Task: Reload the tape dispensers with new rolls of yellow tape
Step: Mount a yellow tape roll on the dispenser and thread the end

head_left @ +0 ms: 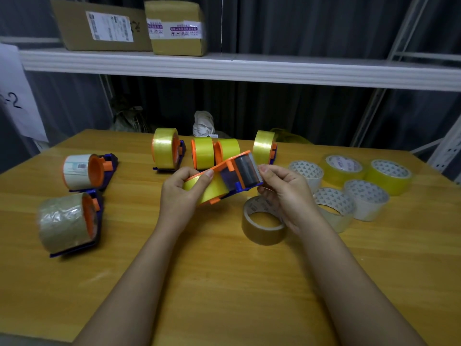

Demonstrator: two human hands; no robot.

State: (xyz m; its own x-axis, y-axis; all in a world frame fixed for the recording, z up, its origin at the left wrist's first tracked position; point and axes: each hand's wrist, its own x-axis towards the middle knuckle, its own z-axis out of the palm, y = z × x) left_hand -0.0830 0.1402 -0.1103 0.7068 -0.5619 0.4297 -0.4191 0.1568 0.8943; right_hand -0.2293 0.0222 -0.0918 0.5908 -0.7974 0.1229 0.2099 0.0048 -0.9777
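I hold an orange and purple tape dispenser (233,174) loaded with a yellow roll above the middle of the wooden table (224,283). My left hand (182,193) grips its roll end, thumb on the orange side. My right hand (282,191) pinches the roller and blade end with thumb and forefinger. Behind it stand several dispensers with yellow rolls: one (166,149) at the back left, two (203,153) (229,148) in the middle, one (264,146) at the right. Two yellow rolls (343,168) (389,174) lie loose at the right.
At the left lie a dispenser with a white roll (86,171) and one with a brownish roll (68,222). A brown roll (263,223) rests under my right wrist, beside several whitish rolls (306,172). A white shelf (237,68) with cardboard boxes (102,26) hangs above the table's far edge.
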